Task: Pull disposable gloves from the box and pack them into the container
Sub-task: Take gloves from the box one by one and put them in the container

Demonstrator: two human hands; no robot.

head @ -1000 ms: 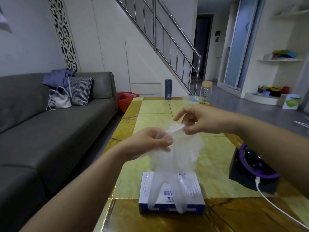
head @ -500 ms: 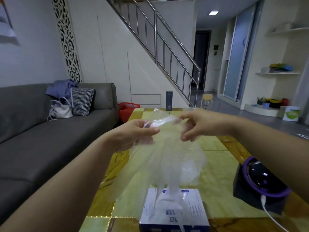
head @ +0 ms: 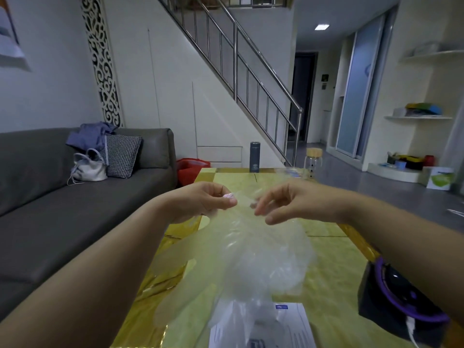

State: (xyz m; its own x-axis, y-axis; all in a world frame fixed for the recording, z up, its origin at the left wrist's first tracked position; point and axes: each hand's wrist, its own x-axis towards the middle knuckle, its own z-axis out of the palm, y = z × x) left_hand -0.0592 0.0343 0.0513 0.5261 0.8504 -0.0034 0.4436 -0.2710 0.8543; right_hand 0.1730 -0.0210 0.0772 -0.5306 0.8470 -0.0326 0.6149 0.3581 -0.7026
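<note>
Yellow living-room worktop (head: 334, 249), clear glove (head: 251, 254) held above the box (head: 293, 325) at the near edge, cuff pinched by the left grip (head: 200, 202), right grip (head: 293, 202) beside it, hold too blurred to tell.

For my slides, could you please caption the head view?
Left hand and right hand hold a clear glove up above the box.

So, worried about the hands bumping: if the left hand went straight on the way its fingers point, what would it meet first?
Likely the right hand, just across the thin translucent plastic glove that the left hand pinches; depth between them is unclear.
</note>
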